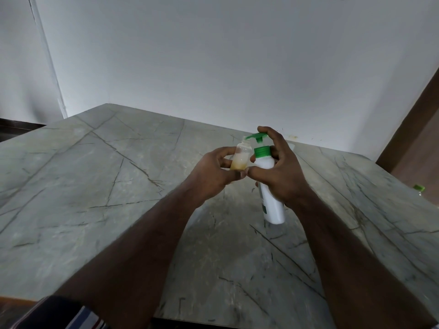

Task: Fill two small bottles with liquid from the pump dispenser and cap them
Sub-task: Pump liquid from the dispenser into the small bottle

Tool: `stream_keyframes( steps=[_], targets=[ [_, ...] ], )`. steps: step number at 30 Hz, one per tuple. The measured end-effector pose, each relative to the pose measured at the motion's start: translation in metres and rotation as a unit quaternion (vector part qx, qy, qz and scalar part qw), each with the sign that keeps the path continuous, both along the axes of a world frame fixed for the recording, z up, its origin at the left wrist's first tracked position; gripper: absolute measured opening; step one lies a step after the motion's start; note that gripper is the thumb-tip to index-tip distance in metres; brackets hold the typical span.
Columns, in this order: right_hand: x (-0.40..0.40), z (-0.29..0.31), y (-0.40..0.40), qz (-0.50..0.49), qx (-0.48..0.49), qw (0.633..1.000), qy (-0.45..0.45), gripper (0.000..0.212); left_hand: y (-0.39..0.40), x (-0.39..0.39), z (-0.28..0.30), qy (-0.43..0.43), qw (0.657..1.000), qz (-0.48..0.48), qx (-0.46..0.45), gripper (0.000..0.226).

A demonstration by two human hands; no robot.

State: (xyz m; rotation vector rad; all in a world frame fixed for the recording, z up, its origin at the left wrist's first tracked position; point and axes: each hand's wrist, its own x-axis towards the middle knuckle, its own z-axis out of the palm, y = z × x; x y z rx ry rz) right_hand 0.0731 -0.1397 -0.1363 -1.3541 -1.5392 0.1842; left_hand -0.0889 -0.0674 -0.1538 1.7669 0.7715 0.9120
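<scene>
Marble table (95,186): hands w/ bottle (241,157), dispenser (268,186).

1. I see the bottle (240,156), small and clear, held up off the table with its mouth open. Yellow liquid fills its bottom part.
2. The dispenser (268,186) is white with a green pump. Its spout sits over the bottle's mouth.

A small bottle (241,156) is held above the middle of the tabletop (95,186), just left of the pump dispenser (268,186), its mouth under the spout. A second small object (418,188) is seen near the right edge.
</scene>
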Motion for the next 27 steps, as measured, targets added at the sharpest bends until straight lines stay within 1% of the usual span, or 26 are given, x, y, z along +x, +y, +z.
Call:
stream_keyframes(
  steps=[3,7,9,15,22,27],
  targets=[
    [0.0001,-0.0003,-0.0005,-0.002,0.002,1.0,0.011,0.087,0.001,0.0001,-0.0008,-0.002,1.0,0.003,-0.001,0.063],
    [0.001,0.0003,-0.0011,-0.013,0.009,0.999,0.033,0.075,0.0016,0.0006,-0.0028,0.009,1.0,0.004,0.004,0.063],
    [0.0016,0.0002,-0.001,-0.015,0.012,0.999,0.035,0.073,0.0015,0.0011,-0.0032,0.014,1.0,0.006,0.006,0.063],
    [0.0014,-0.0015,0.0016,-0.006,-0.001,1.0,0.025,0.086,0.0021,0.0005,-0.0021,0.005,1.0,0.01,0.006,0.063],
    [0.0003,0.0003,0.0014,-0.014,-0.008,1.0,0.022,0.09,0.002,0.0014,-0.0014,0.008,0.999,0.036,0.013,0.061],
    [0.0005,0.0043,-0.0009,-0.011,-0.038,0.999,0.022,0.094,0.0014,0.0004,-0.0014,0.021,0.998,0.055,0.031,0.062]
  ],
)
